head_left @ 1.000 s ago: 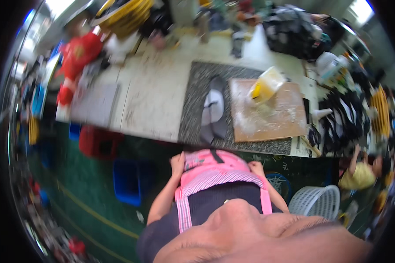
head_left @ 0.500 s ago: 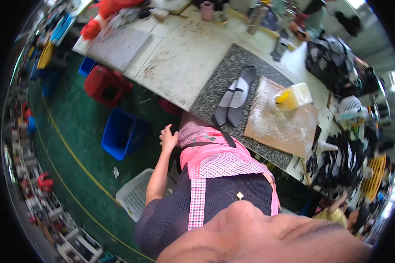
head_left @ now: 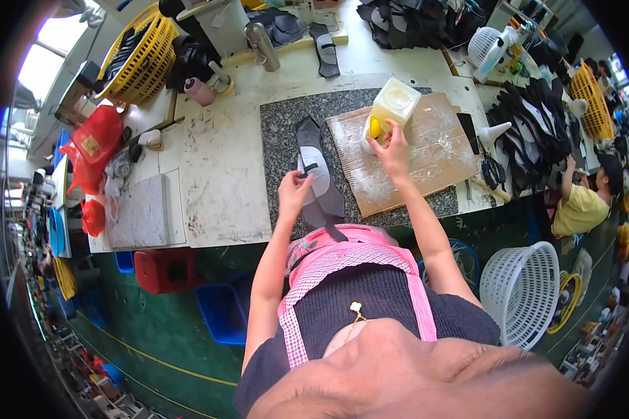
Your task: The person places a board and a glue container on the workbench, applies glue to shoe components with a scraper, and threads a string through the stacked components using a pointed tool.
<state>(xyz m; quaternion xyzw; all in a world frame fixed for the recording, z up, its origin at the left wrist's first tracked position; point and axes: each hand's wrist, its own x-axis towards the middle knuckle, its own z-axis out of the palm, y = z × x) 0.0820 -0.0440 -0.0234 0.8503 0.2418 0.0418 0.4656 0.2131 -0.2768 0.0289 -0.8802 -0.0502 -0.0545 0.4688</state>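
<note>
Fingers of the left hand [head_left: 292, 195] look pinched nearly closed on the small black strap [head_left: 311, 168] of a grey cut-out piece [head_left: 319, 183]. The piece lies flat on the speckled stone slab [head_left: 277, 129], mid-frame. It looks like an early part: 1 piece is laid out, and I cannot tell how much is left. The right hand [head_left: 393, 151] has bent, half-spread fingers at the yellow handle [head_left: 375, 128] by the plastic jug [head_left: 398, 101] on the cardboard [head_left: 433, 180]; I cannot tell if they grip.
</note>
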